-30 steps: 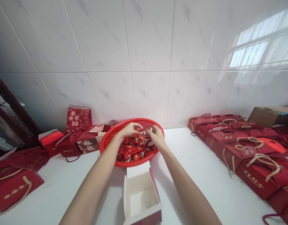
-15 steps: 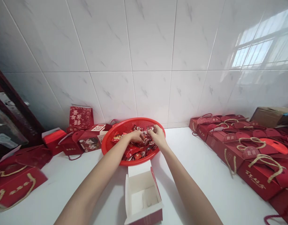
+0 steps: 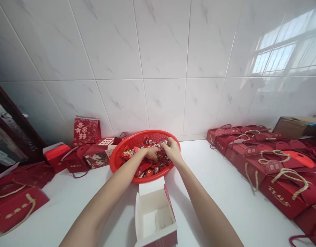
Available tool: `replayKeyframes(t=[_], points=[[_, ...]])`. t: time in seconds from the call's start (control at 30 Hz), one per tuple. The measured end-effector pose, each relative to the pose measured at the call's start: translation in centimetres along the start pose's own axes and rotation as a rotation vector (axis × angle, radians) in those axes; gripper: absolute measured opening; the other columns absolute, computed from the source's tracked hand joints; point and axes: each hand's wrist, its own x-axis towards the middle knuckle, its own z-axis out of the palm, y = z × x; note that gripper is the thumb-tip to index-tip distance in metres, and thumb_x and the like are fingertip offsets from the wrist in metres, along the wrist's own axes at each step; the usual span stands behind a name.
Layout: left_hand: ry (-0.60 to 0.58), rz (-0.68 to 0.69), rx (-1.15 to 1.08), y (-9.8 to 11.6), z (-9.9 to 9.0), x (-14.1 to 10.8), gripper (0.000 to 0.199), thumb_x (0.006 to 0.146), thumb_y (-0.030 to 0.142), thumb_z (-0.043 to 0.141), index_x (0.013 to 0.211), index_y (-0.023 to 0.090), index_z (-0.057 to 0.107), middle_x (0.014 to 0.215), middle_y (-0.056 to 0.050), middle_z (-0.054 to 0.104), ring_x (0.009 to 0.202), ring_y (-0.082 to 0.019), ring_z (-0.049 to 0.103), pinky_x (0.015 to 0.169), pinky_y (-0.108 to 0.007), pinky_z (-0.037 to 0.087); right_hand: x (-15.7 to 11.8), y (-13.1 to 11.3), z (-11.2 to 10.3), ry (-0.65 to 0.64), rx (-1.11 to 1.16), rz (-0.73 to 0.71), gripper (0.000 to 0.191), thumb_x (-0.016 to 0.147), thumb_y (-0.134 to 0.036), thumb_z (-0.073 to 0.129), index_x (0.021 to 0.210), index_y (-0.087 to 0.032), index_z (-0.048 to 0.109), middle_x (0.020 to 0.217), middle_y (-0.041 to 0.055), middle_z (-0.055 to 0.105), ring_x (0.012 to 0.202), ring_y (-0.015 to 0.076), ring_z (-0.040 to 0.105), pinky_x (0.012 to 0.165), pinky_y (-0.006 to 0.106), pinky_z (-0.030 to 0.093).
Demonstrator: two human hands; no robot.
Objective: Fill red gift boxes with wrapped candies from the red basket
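Observation:
Both of my hands are inside a red plastic basket (image 3: 116, 163) holding many wrapped candies (image 3: 147, 171). My left hand (image 3: 150, 153) reaches down among the candies, its fingertips partly buried, so what they touch is hidden. Pinched in my right hand (image 3: 172, 150), near the basket's right side, is a wrapped candy (image 3: 163, 141) with a dark red wrapper. Just in front of the basket stands an open gift box (image 3: 156, 216), white inside and red outside, its flaps folded out. Nothing lies on the part of its floor that shows.
Closed red gift boxes (image 3: 276, 192) with rope handles stand in rows on the right. More red boxes (image 3: 97, 156) line the left side. A brown cardboard box (image 3: 294, 127) sits at the back right. Behind the white table (image 3: 194, 164) rises a tiled wall (image 3: 165, 103).
My left hand has shifted slightly within the candies, its fingers now lower. My right hand stays near the same spot with fingers pinched. The view has tilted a little.

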Motion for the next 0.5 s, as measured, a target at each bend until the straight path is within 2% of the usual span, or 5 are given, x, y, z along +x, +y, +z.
replayKeyframes(t=[0.1,0.17,0.33,0.4,0.5], points=[[-0.106,0.04,-0.057,-0.2,-0.8,-0.4,0.019,0.048,0.018,0.072,0.064,0.02,0.063,0.061,0.002,0.064,0.063,-0.02,0.059,0.056,-0.026,0.044,-0.1,-0.2,-0.1,0.002,0.008,0.004,0.014,0.071,-0.036,0.053,0.075,-0.023,0.048,0.07,-0.0032,0.054,0.065,0.0158,0.051,0.06,0.028,0.039],[-0.116,0.073,-0.108,-0.6,-1.6,-0.6,0.016,0.05,0.022,0.071,0.065,0.02,0.065,0.064,0.003,0.065,0.067,-0.019,0.06,0.058,-0.025,0.045,-0.2,-0.4,-0.2,0.0,0.008,0.012,0.014,0.072,-0.036,0.053,0.074,-0.023,0.048,0.07,-0.0031,0.054,0.065,0.0158,0.051,0.059,0.028,0.038],[0.006,0.201,-0.273,-2.0,-3.3,-1.2,0.026,0.053,0.021,0.062,0.077,0.02,0.071,0.08,0.003,0.071,0.082,-0.02,0.062,0.072,-0.025,0.048,-0.3,-0.5,-0.3,0.002,0.001,0.008,0.012,0.073,-0.033,0.053,0.073,-0.024,0.047,0.068,-0.0036,0.054,0.064,0.0158,0.051,0.06,0.028,0.039],[0.055,0.213,-0.3,-2.4,-3.7,-1.5,0.03,0.054,0.02,0.058,0.08,0.02,0.072,0.086,0.001,0.072,0.084,-0.02,0.063,0.076,-0.026,0.049,-0.3,-0.4,-0.3,-0.001,0.0,0.012,0.011,0.074,-0.033,0.052,0.074,-0.024,0.047,0.067,-0.0036,0.055,0.063,0.0159,0.05,0.06,0.028,0.039],[0.09,0.202,-0.286,-2.6,-4.0,-1.8,0.025,0.057,0.023,0.059,0.078,0.02,0.071,0.085,0.0,0.072,0.083,-0.021,0.063,0.077,-0.028,0.049,-0.3,-0.3,-0.3,-0.003,-0.004,-0.004,0.012,0.075,-0.035,0.052,0.073,-0.024,0.047,0.067,-0.0035,0.054,0.062,0.0156,0.049,0.059,0.028,0.038]])
